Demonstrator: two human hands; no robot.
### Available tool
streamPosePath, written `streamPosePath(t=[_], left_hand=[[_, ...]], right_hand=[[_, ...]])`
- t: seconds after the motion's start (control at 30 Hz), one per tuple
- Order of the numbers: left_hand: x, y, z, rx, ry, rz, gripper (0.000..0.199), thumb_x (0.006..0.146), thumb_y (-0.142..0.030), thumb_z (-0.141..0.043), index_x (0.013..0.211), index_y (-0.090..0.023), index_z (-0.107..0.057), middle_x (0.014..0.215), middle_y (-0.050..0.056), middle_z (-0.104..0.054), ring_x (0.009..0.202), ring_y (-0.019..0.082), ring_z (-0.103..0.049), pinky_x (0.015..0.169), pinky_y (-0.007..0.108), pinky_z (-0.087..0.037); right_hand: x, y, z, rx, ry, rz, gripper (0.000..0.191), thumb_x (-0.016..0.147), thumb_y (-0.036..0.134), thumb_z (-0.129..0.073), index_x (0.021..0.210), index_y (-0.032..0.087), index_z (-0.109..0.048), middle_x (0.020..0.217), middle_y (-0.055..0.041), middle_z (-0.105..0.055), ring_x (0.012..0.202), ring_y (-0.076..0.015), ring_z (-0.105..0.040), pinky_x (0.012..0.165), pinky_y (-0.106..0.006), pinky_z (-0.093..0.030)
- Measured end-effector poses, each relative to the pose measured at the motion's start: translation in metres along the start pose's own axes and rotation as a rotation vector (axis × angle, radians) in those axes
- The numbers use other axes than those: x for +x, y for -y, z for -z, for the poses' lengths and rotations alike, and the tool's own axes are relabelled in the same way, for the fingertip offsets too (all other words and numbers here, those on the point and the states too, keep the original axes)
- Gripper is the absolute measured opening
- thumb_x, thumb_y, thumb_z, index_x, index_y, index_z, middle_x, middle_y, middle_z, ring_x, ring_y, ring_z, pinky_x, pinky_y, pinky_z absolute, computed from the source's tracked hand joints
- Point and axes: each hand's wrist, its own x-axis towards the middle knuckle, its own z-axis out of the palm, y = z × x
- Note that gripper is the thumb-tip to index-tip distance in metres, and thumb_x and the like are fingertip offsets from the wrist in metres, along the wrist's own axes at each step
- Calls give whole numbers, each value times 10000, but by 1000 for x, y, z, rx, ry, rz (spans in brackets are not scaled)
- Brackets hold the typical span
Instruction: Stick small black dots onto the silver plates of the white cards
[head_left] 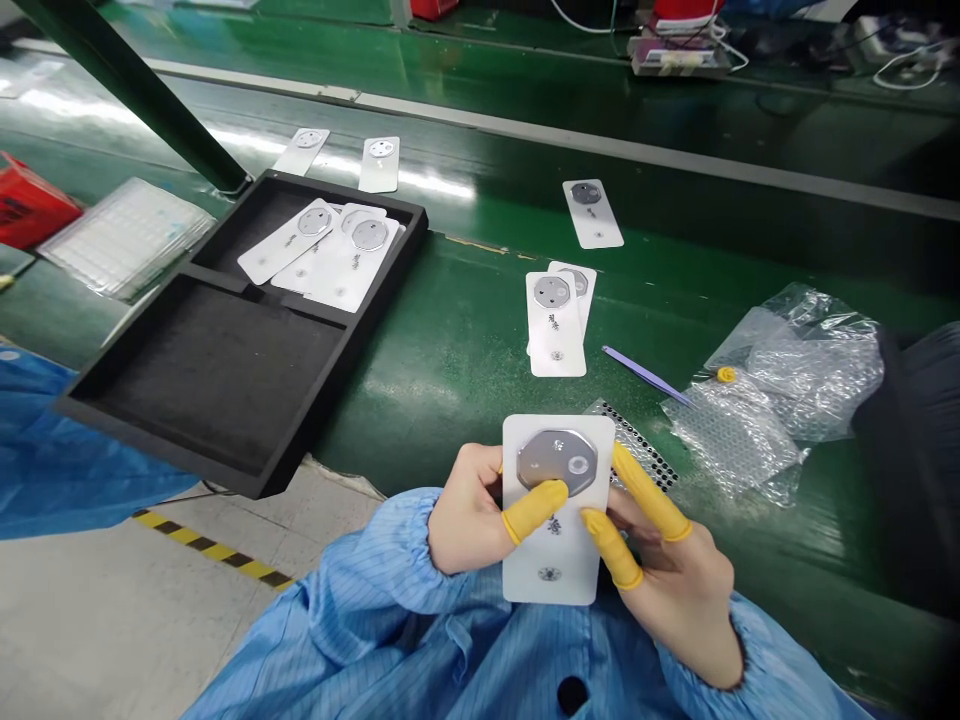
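A white phone back panel (551, 555) with a silver octagonal camera plate faces up close to my body. My left hand (476, 510) grips its left side, the thumb in a yellow finger cot pressing the plate's lower edge, the other fingers mostly hidden behind. At the right side, my right hand (667, 570) pinches the panel, yellow-cotted thumb on its front and index finger along the upper edge. Behind it lies a clear sheet of small black dots (649, 450), partly covered. Two overlapping panels (556, 335) rest on the green bench beyond, with purple tweezers (645, 374) to their right.
A black two-part tray (300, 440) at left holds several panels (352, 265) in its far compartment. More panels (592, 215) lie farther back. Clear bubble wrap (757, 420) sits at right. A green post (142, 90) rises behind the tray. A blue sleeve (67, 450) shows at left.
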Motion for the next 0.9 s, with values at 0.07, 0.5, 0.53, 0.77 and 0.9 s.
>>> streamPosePath(t=[0.07,0.5,0.53,0.77,0.9], left_hand=[[1,3,3,51,-3,-15,166,811,-266,-662,823,-108,-711,752,74,-687,622,162,-613,574,254,-514],[-2,6,3,127,-107,-128,183,810,-270,-659,761,-102,-714,661,57,-667,523,118,-557,486,205,-472],[-2,7,2,105,-119,-121,184,800,-275,-671,768,-101,-720,671,64,-676,533,128,-571,492,212,-480],[-3,10,-2,29,-133,-89,158,722,-263,-762,795,-124,-746,695,57,-700,576,159,-616,518,232,-505],[0,9,-2,-16,-164,-30,168,749,-274,-740,727,-111,-708,658,44,-676,535,121,-582,496,202,-475]], right_hand=[[2,1,-3,40,-6,-39,454,777,85,-656,1202,241,-615,915,-21,-744,612,-162,-694,551,-267,-626],[3,4,-8,187,68,-114,495,775,23,-629,1207,263,-607,961,-7,-736,658,-149,-707,561,-240,-629],[3,4,-8,179,71,-110,500,775,24,-630,1214,261,-603,950,-6,-737,651,-149,-707,564,-240,-629],[2,0,-10,152,78,-115,524,779,43,-634,1244,279,-580,987,1,-734,681,-148,-717,595,-219,-626],[8,6,-10,212,110,-272,423,792,93,-650,1167,289,-638,924,9,-744,650,-151,-717,540,-194,-610]])
